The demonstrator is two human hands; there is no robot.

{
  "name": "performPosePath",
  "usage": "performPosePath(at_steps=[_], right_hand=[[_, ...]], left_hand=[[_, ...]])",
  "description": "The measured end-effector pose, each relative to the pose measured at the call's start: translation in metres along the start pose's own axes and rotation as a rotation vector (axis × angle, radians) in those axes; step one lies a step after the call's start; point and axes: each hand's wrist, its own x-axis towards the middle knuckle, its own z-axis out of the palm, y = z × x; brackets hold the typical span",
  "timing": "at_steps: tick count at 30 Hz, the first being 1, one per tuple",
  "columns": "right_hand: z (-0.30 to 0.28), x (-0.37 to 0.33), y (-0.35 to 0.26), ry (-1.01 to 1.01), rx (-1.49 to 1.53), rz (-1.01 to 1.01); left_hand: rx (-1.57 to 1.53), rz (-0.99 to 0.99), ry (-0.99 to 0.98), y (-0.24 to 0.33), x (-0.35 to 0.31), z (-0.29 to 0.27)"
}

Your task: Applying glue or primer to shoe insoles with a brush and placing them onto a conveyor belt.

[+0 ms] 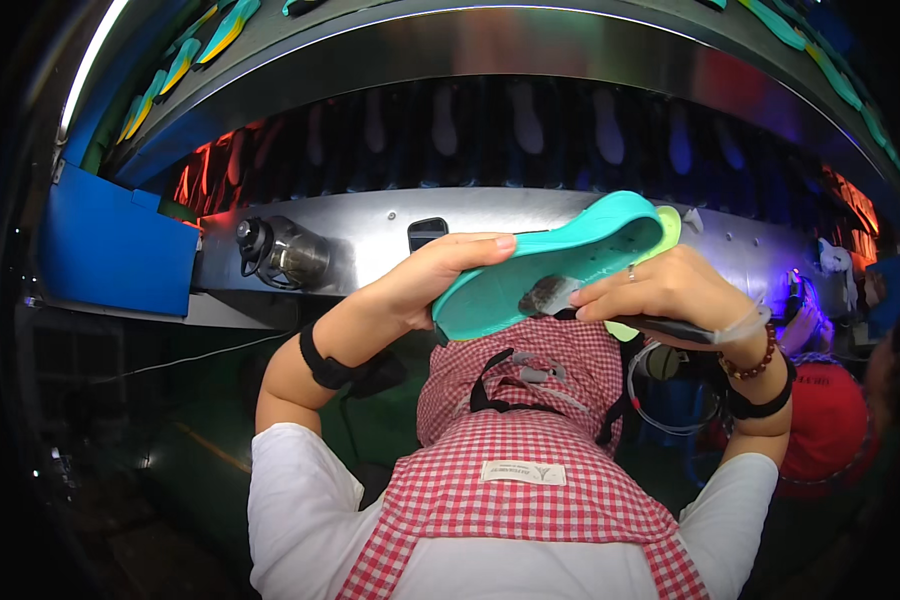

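A teal shoe sole (600, 230) is tilted in front of my chest, its hollow inner side toward me. My left hand (435, 275) grips its left end, with the thumb along the upper rim and the other fingers mostly hidden. In my right hand (660, 290) is a brush (547, 297) with a dark handle running back under the palm. Its bristles touch or nearly touch the sole's inside. Behind the teal sole, a yellow-green piece (670, 232) shows at the right and below; how it is held is hidden.
A metal ledge (360, 215) ahead carries a dark bottle (295, 252) and a small black object (427, 232). Beyond it, several soles (526, 118) line a dark machine; more soles (228, 30) lie above. A blue box (115, 245) stands left, a red round seat (825, 420) right.
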Motion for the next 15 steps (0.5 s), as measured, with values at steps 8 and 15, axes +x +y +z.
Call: performPosePath(at_steps=[8, 15], right_hand=[[0.002, -0.012, 0.018, 0.147, 0.172, 0.029], [0.019, -0.013, 0.003, 0.262, 0.59, 0.227]], left_hand=[[-0.028, 0.007, 0.04, 0.0, -0.005, -0.006], [-0.154, 0.099, 0.019, -0.013, 0.005, -0.019]])
